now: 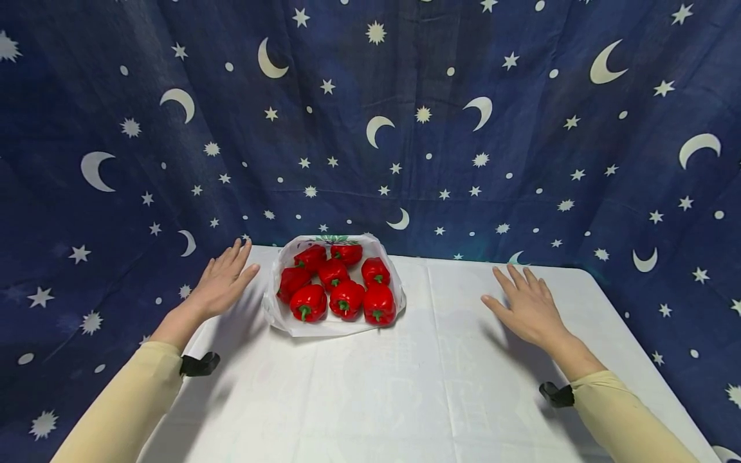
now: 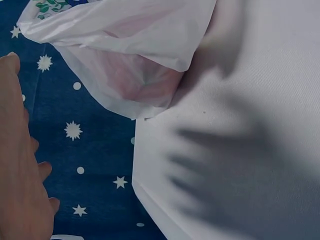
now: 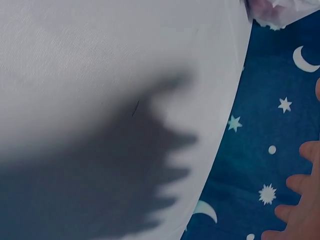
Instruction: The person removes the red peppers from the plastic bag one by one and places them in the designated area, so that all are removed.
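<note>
Several red bell peppers [image 1: 347,299] with green stems lie in an open white plastic bag [image 1: 315,329] toward the back of the table, left of the middle. My left hand [image 1: 222,283] hovers left of the bag, fingers straight and spread, touching nothing. On the right side, well apart from the bag, my right hand [image 1: 527,308] is held over the table with its fingers spread and nothing in it. The left wrist view shows the bag's side [image 2: 135,75], with a pepper showing faintly through the plastic. Only a corner of the bag [image 3: 285,12] appears in the right wrist view.
A white-covered table [image 1: 370,399] carries the bag. Behind it and at both sides hangs a dark blue cloth [image 1: 428,167] with moons and stars. Black bands [image 1: 199,364] sit at both wrists. Shadows of the hands fall on the tabletop.
</note>
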Demonstrator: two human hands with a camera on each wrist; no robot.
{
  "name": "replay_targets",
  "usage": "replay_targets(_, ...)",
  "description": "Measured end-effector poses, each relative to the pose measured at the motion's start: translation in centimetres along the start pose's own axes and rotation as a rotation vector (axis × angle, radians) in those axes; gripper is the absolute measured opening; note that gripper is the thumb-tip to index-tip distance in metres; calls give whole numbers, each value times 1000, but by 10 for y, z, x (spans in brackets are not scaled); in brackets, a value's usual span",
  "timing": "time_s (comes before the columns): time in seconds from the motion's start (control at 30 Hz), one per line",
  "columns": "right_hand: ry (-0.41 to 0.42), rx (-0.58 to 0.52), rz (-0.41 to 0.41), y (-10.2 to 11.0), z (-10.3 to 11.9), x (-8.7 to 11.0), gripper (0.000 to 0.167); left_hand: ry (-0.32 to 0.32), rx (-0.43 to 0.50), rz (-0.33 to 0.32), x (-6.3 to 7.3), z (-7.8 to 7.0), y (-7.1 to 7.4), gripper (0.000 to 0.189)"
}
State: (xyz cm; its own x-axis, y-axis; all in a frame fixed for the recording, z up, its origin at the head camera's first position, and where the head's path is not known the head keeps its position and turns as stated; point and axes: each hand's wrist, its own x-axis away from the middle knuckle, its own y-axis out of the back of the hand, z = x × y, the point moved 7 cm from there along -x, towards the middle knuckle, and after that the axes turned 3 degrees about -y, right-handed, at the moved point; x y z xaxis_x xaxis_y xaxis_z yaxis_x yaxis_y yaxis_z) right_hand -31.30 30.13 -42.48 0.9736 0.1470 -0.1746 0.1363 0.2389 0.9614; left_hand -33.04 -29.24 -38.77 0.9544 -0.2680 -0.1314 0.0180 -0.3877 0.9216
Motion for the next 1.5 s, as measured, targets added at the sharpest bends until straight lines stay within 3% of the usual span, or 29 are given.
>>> replay_targets(0.67,110,-91,-21,-9,46,-4,81,-130,212,-11,-2,-19,-6,73)
replay_targets(1.07,144,-112,-4,-16,74,-5,81,-183,258,-37,-9,-35,-1,71)
replay_targets(1.5,187,-183,17,-23,108,-7,78,-230,336,26,-20,-59,-2,62)
